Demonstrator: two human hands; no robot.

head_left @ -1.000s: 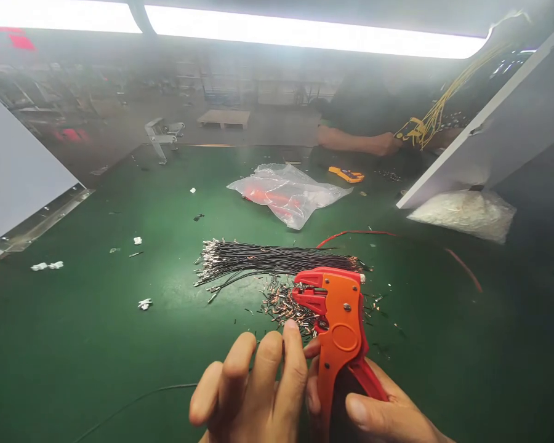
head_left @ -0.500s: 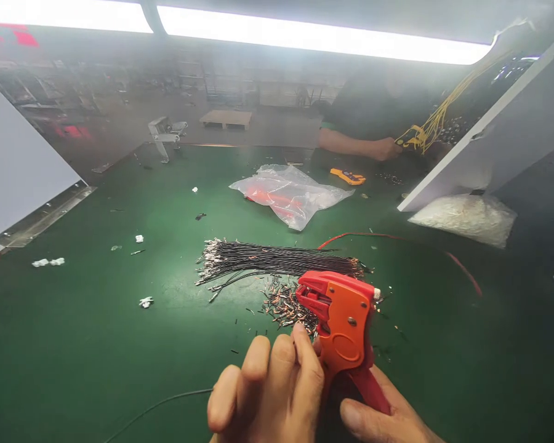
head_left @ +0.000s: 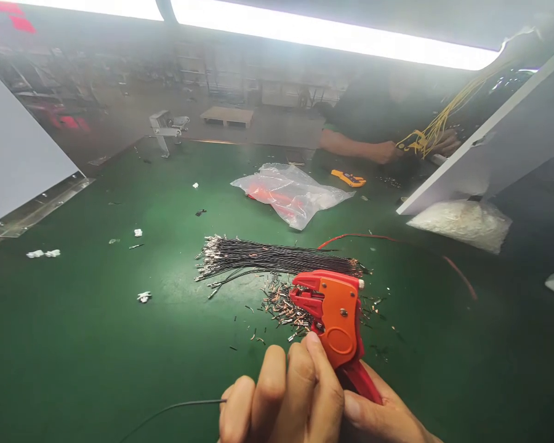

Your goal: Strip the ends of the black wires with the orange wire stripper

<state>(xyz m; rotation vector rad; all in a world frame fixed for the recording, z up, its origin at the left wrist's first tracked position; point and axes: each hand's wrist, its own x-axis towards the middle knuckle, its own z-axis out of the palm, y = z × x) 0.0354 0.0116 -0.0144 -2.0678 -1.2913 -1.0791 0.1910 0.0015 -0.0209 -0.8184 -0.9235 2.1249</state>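
My right hand (head_left: 383, 412) is wrapped round the handles of a red and orange wire stripper (head_left: 339, 317), held upright with its jaws pointing left. Close beside it, my left hand (head_left: 286, 394) has its fingers curled on a thin dark wire (head_left: 175, 407), which trails out to the lower left. The wire's other end is hidden behind the fingers. Just beyond the stripper lies a bundle of black wires (head_left: 268, 255), with metal terminals at the left and bare copper at the right. Cut wire scraps (head_left: 279, 304) are heaped under the stripper's jaws.
A clear plastic bag (head_left: 290, 194) with something red lies on the green table (head_left: 96, 344). Behind it is a yellow-orange tool (head_left: 348, 178). A red wire (head_left: 355, 235) curves rightward. A filled bag (head_left: 461, 223) sits by the right panel. Across the table, a person's hand (head_left: 385, 152) holds yellow wires.
The stripper has shifted slightly left, and my left hand has moved right and a little lower with the wire. A few copper bits now show below the scrap heap.
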